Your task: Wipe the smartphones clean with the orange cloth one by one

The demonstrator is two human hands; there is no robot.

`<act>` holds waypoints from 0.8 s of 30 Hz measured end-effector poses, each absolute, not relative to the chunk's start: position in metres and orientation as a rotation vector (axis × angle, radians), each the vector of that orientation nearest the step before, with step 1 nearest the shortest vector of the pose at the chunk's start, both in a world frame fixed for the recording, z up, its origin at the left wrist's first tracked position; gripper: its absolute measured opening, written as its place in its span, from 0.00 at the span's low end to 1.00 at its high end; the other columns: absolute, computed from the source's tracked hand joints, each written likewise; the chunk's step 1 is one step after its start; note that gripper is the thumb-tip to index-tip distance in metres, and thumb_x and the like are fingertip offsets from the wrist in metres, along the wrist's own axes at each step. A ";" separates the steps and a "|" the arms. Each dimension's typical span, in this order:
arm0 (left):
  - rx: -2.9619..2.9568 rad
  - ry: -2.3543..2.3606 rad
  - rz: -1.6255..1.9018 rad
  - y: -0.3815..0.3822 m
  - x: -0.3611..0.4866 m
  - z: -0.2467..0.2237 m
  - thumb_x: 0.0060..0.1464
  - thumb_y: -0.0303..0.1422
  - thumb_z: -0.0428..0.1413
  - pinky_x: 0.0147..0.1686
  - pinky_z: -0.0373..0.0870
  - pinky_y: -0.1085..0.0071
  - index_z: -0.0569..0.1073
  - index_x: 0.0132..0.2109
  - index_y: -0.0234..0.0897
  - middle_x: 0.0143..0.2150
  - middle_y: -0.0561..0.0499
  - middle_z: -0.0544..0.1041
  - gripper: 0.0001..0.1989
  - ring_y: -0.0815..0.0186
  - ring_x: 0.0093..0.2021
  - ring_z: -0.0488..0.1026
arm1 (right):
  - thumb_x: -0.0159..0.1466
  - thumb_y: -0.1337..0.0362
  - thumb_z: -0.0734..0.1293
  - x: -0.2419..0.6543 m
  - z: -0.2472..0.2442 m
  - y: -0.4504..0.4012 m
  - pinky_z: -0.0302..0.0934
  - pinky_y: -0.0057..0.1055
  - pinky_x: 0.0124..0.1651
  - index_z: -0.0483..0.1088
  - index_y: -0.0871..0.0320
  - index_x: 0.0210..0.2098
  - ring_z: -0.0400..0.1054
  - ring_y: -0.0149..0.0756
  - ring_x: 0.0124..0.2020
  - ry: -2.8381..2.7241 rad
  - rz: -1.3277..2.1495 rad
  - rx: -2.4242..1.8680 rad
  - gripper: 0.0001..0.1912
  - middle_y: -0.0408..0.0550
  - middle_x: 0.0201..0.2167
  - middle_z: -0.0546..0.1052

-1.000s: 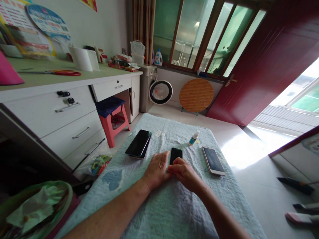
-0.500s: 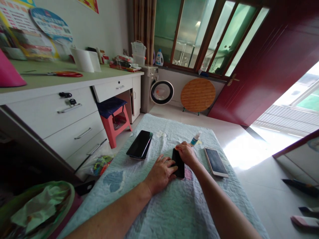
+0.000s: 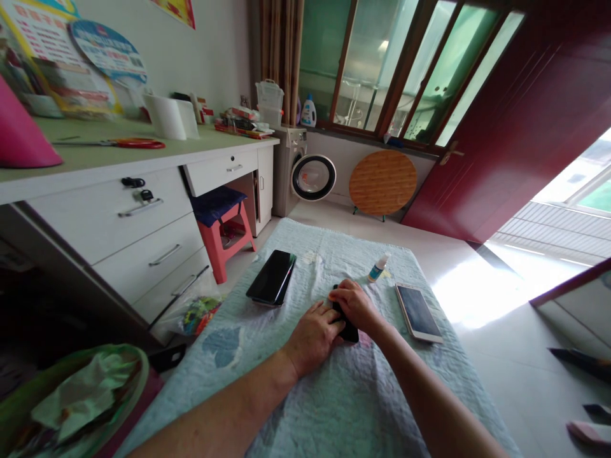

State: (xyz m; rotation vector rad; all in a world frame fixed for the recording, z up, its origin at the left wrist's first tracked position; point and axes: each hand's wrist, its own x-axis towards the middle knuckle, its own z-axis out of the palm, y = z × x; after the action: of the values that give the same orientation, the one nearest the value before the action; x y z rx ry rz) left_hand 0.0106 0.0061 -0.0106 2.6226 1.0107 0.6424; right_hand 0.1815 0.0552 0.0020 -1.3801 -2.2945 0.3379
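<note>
One black phone [image 3: 351, 329] lies beneath both hands' fingers [image 3: 338, 316].

To my left a pale wall [image 3: 214, 51] rises behind a white desk [image 3: 114, 216] with silver-handled drawers, and a red stool [image 3: 224, 235] with a dark blue seat sits at its knee space. Ahead of me I see a washing machine [image 3: 286, 172], its round door open, beside a brown curtain [image 3: 281, 57] and wood-framed windows [image 3: 377, 70] with greenish panes. A round wooden board [image 3: 383, 182] leans below them. Daylight glares on the pale tiled floor [image 3: 506, 356] near a dark red door [image 3: 482, 140].
</note>
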 end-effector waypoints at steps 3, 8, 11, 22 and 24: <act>2.634 1.036 0.629 0.006 0.011 -0.013 0.60 0.36 0.57 0.63 0.56 0.54 0.75 0.51 0.41 0.50 0.48 0.76 0.12 0.56 0.53 0.71 | 0.67 0.68 0.61 0.178 0.000 0.073 0.57 0.29 0.48 0.78 0.55 0.38 0.65 0.34 0.40 -2.260 0.239 -1.502 0.12 0.47 0.36 0.72; 2.637 1.054 0.628 0.007 0.011 -0.015 0.60 0.36 0.57 0.64 0.56 0.55 0.74 0.53 0.40 0.52 0.48 0.76 0.15 0.56 0.53 0.71 | 0.66 0.69 0.60 0.175 -0.002 0.094 0.57 0.29 0.47 0.77 0.59 0.38 0.65 0.35 0.39 -2.284 0.193 -1.690 0.13 0.51 0.36 0.72; 2.632 1.062 0.630 0.006 0.011 -0.014 0.60 0.36 0.58 0.63 0.57 0.55 0.75 0.52 0.40 0.51 0.47 0.76 0.14 0.56 0.53 0.71 | 0.64 0.70 0.60 0.182 -0.003 0.097 0.56 0.29 0.45 0.76 0.59 0.37 0.66 0.36 0.39 -2.269 0.188 -1.732 0.12 0.51 0.36 0.72; 2.654 1.068 0.660 0.004 0.012 -0.012 0.58 0.35 0.59 0.62 0.58 0.57 0.75 0.49 0.38 0.51 0.47 0.76 0.13 0.56 0.52 0.70 | 0.62 0.67 0.60 0.226 -0.011 0.084 0.57 0.28 0.42 0.76 0.61 0.32 0.67 0.36 0.37 -2.113 0.207 -1.875 0.12 0.49 0.30 0.75; 2.659 1.064 0.675 0.004 0.013 -0.013 0.58 0.34 0.59 0.62 0.58 0.57 0.75 0.49 0.38 0.51 0.47 0.76 0.13 0.57 0.52 0.70 | 0.62 0.67 0.60 0.224 -0.012 0.077 0.57 0.28 0.42 0.76 0.62 0.33 0.67 0.37 0.38 -2.083 0.205 -1.893 0.13 0.50 0.30 0.75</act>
State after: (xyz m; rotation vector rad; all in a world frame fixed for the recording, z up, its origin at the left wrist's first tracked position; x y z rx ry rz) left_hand 0.0127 0.0041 -0.0129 2.6592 1.0642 0.6747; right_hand 0.2242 0.0765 -0.0120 -1.8930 -2.0833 0.2050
